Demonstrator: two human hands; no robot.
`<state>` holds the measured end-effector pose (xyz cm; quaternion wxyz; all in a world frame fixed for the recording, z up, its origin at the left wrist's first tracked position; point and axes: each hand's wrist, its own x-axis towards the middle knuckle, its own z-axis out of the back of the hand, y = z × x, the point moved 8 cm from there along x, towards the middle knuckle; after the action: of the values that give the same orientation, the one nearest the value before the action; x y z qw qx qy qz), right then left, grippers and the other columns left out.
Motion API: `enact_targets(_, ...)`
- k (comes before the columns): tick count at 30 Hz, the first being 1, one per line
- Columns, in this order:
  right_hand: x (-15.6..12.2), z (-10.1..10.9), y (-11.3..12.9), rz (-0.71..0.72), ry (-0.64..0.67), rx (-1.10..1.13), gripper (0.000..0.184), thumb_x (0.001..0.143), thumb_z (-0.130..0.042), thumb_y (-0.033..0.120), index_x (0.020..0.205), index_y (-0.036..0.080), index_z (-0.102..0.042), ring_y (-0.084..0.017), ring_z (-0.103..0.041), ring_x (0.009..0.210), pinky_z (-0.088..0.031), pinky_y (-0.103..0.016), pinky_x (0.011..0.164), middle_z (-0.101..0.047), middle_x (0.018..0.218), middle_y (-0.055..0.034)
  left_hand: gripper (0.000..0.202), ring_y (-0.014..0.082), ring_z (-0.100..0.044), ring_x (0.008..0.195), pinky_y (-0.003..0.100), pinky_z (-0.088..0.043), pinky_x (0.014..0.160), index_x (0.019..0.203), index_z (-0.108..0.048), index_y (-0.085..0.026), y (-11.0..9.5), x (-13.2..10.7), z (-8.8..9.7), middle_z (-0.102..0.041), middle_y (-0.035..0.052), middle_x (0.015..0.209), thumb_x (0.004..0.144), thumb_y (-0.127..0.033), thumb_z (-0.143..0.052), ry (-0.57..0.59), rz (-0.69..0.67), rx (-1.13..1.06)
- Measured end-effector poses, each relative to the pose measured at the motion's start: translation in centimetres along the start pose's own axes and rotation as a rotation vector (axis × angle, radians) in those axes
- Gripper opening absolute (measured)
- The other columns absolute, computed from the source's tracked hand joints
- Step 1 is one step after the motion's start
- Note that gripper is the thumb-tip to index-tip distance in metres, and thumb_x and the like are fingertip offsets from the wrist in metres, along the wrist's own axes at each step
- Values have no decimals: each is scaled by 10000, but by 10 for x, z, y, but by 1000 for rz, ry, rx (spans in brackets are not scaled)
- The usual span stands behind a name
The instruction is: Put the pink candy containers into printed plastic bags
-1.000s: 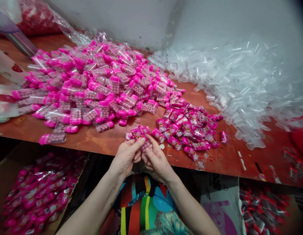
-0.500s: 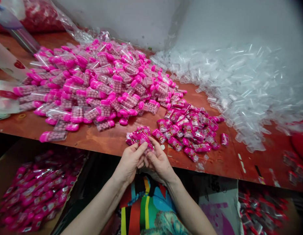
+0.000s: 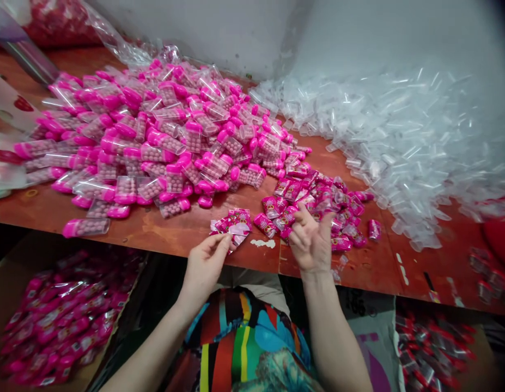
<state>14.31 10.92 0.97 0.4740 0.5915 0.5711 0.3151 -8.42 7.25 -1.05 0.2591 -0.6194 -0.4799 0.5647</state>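
Note:
My left hand point(image 3: 207, 261) is at the table's front edge, thumb and forefinger pinched on a pink printed label point(image 3: 239, 228) with a pale underside. Under and behind it lies a small stack of similar pink labels point(image 3: 231, 218). My right hand point(image 3: 311, 239) is palm up with the fingers spread, holding nothing. It hovers at the front of a heap of curled pink printed pieces point(image 3: 277, 212), hiding part of it.
A large heap of clear bottles with pink caps and pink beads point(image 3: 154, 141) covers the left. Clear plastic pieces point(image 3: 391, 147) are heaped at the right. Below the table point(image 3: 162, 228) stand a box of pink packs point(image 3: 64, 321) and red-and-clear items point(image 3: 432, 348).
Both hands were together at the label stack. My right hand has moved right to the curled pieces and opened; my left has drawn slightly left and pinches a label.

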Motion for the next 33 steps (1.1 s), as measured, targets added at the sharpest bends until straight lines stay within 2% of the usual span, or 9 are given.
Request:
enact_targets(4, -1, -44, -32, 46, 229, -858, 470, 961, -398, 366, 1396, 194, -439, -142, -553, 542, -448, -259, 526, -671, 818, -62, 186, 234, -625, 1046, 256, -465, 842, 930, -766, -253, -31, 5, -7, -722, 63, 1079, 761, -205, -703, 14, -411, 394)
enact_targets(7, -4, -69, -60, 109, 336, -1517, 511, 922, -404, 172, 1433, 176, -417, -231, -667, 774, -502, -339, 691, -671, 1060, -156, 240, 263, -635, 1062, 255, -486, 744, 952, -761, -267, -27, 10, -12, -685, 76, 1203, 733, -179, -718, 20, -422, 515)
enact_targets(10, -3, -71, -72, 121, 340, -1779, 495, 935, -377, 142, 1422, 206, -436, -235, -689, 788, -511, -321, 676, -668, 1081, -154, 240, 263, -671, 959, 242, -463, 614, 945, -760, -254, -19, 12, -11, -673, 100, 1225, 720, -177, -727, 9, -392, 576)
enact_targets(18, -7, -59, -57, 297, 240, -1620, 373, 998, -335, 234, 1247, 164, -604, -208, -665, 888, -497, -280, 788, -691, 1007, -125, 203, 264, -621, 1003, 257, -448, 737, 949, -758, -266, -31, 11, -11, -678, 81, 1194, 750, -266, -723, -23, -469, 571)
enact_targets(21, -20, -63, -42, 447, 240, -1439, 386, 990, -361, 248, 1289, 183, -597, -212, -644, 838, -487, -310, 810, -677, 914, -121, 111, 210, -610, 827, 240, -443, 705, 797, -758, -233, -34, 17, -15, -705, 64, 877, 732, -322, -745, 12, -383, 460)
enact_targets(24, -26, -66, -29, 489, 222, -1149, 373, 959, -423, 252, 1288, 236, -597, -221, -616, 910, -484, -346, 845, -640, 1007, -117, 241, 103, -435, 480, 200, -330, 456, 620, -672, -185, -18, 24, -20, -522, -15, 519, 727, -390, -739, 84, -118, 202)
enact_targets(27, -19, -60, -28, 296, 123, -693, 366, 947, -449, 300, 1293, 237, -549, -198, -595, 938, -503, -328, 803, -597, 1138, -102, 307, 41, -231, 366, 188, -165, 373, 604, -597, -163, -2, 24, -24, -341, -82, 419, 706, -403, -757, 108, 75, -50)
enact_targets(30, -11, -67, -45, 37, 162, -377, 257, 900, -550, 355, 1097, 202, -615, -143, -568, 746, -481, -263, 682, -629, 906, -29, 315, 22, -227, 354, 179, -162, 374, 609, -581, -147, 4, 22, -28, -325, -93, 410, 662, -367, -801, 130, 119, -151)
enact_targets(33, -9, -71, -54, -51, 123, -267, 194, 851, -614, 369, 807, 180, -603, -105, -476, 594, -408, -226, 577, -537, 664, 39, 359, 24, -265, 353, 177, -176, 375, 552, -538, -146, 7, 24, -27, -334, -88, 398, 636, -355, -817, 90, 87, -156)
